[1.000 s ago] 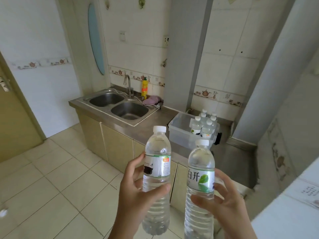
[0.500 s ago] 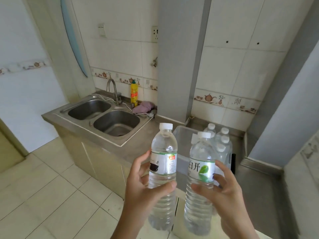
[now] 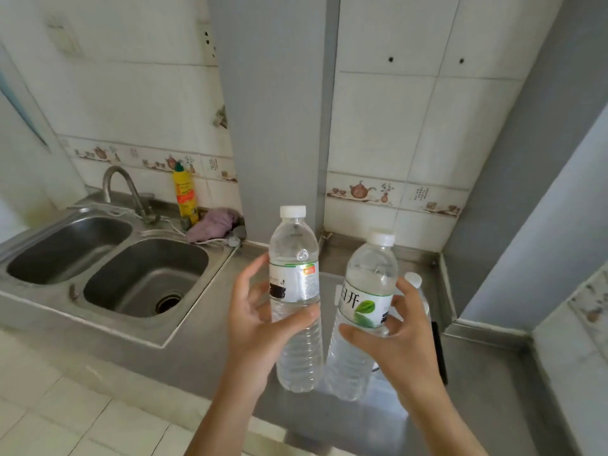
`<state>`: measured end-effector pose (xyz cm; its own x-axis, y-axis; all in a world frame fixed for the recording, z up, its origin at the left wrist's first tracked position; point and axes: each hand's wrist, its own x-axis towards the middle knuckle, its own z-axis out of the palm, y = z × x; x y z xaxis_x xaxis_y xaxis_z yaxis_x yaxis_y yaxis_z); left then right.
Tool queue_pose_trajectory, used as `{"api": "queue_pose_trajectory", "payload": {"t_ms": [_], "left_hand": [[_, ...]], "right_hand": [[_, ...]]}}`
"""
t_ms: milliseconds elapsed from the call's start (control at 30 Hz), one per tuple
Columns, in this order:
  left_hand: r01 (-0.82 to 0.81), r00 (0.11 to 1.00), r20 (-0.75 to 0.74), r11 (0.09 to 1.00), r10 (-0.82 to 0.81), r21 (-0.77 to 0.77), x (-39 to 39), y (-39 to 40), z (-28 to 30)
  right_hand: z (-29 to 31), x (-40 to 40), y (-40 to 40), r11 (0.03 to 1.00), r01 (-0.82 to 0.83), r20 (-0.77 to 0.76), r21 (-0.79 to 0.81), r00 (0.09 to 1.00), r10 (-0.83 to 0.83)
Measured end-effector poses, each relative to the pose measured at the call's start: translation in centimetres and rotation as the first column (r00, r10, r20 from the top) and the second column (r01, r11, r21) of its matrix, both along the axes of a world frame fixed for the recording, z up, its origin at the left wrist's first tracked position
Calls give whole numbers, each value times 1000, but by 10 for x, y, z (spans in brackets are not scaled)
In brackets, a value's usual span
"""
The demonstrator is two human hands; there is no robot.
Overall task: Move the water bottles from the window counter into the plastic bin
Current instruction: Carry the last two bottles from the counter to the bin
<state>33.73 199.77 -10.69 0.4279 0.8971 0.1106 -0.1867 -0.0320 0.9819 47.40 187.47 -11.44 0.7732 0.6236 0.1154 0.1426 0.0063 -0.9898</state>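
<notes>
My left hand (image 3: pixel 260 327) grips a clear water bottle with a white cap and a white label with a red patch (image 3: pixel 295 291), held upright. My right hand (image 3: pixel 398 340) grips a second clear bottle with a green leaf label (image 3: pixel 365 304), tilted slightly to the right. Both bottles hang above the steel counter, right over the clear plastic bin (image 3: pixel 385 391), which is almost wholly hidden behind them and my hands. One white cap of a bottle standing in the bin (image 3: pixel 413 280) shows past my right fingers.
A double steel sink (image 3: pixel 108 271) with a tap (image 3: pixel 121 189) lies to the left. A yellow detergent bottle (image 3: pixel 185 192) and a purple cloth (image 3: pixel 214 223) sit behind it. A grey column (image 3: pixel 273 110) and tiled walls close off the counter (image 3: pixel 487 390) corner.
I have come closer to the counter, with both bottles carried along and now over the bin. The right bottle has tilted a little. The bin's bottles are now mostly hidden.
</notes>
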Motion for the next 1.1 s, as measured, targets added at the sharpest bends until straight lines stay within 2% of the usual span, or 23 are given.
{"api": "queue_pose_trajectory", "payload": {"t_ms": [167,300,400,500,567,633,900,1100], "left_hand": [[167,986,-3,986,-167,4,58,67,-7],[296,953,-67,955,-296,-19,95,109,-26],[387,916,-98,921,-389,-43,119,130,-45],[453,881,-129,890,-455,-47,141,144,-65],[489,861,-136,871,-491,-46,155,148,-74],[525,838,-167,851,-520,-14,169,148,-83],[664,716,-370,742,-592,99,200,135,-119],[703,668,-445,701,-597,115,195,134,-140]], "right_hand": [[-8,26,44,992,117,104,-53,988,-111],[-24,36,72,955,239,227,-173,954,-198],[-32,35,86,893,345,333,-289,911,-244],[-44,33,92,788,489,525,-376,813,-254],[-54,35,93,731,583,653,-354,714,-253],[-62,38,92,688,635,717,-350,655,-239],[-74,36,94,560,676,784,-480,617,-73],[-74,38,91,531,669,786,-520,619,-9]]}}
